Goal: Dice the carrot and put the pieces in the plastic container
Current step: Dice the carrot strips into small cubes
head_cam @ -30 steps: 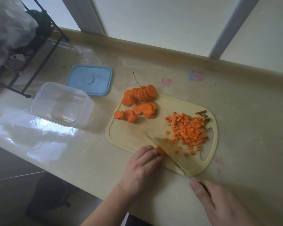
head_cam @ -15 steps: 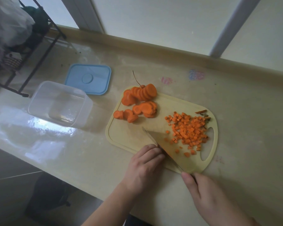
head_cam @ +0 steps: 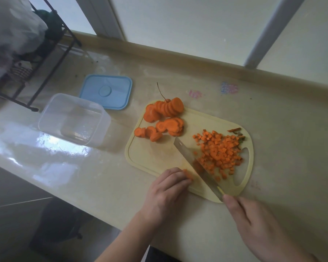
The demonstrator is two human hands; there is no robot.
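A pale yellow cutting board (head_cam: 155,156) lies on the counter. Round carrot slices (head_cam: 163,118) are stacked at its far left, and a heap of diced carrot (head_cam: 219,152) covers its right half. My left hand (head_cam: 168,191) rests at the board's near edge, fingers curled over a few small carrot pieces (head_cam: 187,174). My right hand (head_cam: 257,229) grips the handle of a knife (head_cam: 193,161), whose blade lies tilted across the board beside the diced heap. The clear plastic container (head_cam: 72,120) stands empty to the left of the board.
A blue lid (head_cam: 106,93) lies behind the container. A black wire rack (head_cam: 45,53) with a plastic bag stands at the far left. The counter's near edge runs diagonally below my hands, and a raised ledge borders the back under the window.
The knife blade has swung up and to the right, towards the diced heap. My right hand shifted slightly right. The carrot pieces under my left fingers are more exposed.
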